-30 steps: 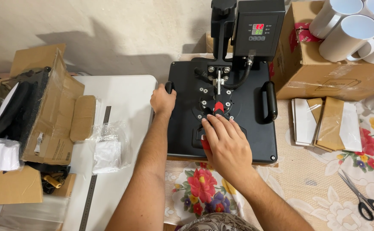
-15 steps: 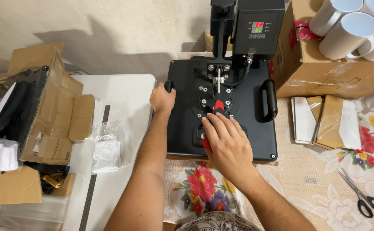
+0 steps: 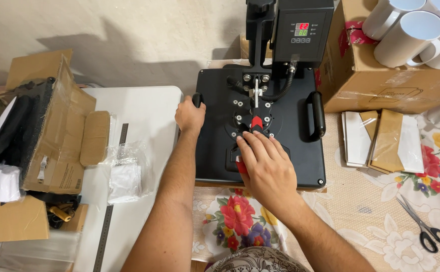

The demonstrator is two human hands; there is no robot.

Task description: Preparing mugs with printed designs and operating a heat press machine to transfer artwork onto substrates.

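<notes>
Two hands work mid-frame on the flat black metal heat press [image 3: 280,151]; left hand [image 3: 190,116] grips its side handle [image 3: 197,99]; right hand [image 3: 265,166] lies flat, fingers spread, over its red-tipped lever [image 3: 256,122].

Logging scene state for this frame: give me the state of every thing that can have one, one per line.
heat press: closed, top plate down, display lit
left hand: gripping the press's left side handle
right hand: resting on the red-tipped lever
cardboard box: flaps open, dark fabric inside
scissors: blades slightly apart, lying flat
white mugs: lying on the sealed box
</notes>
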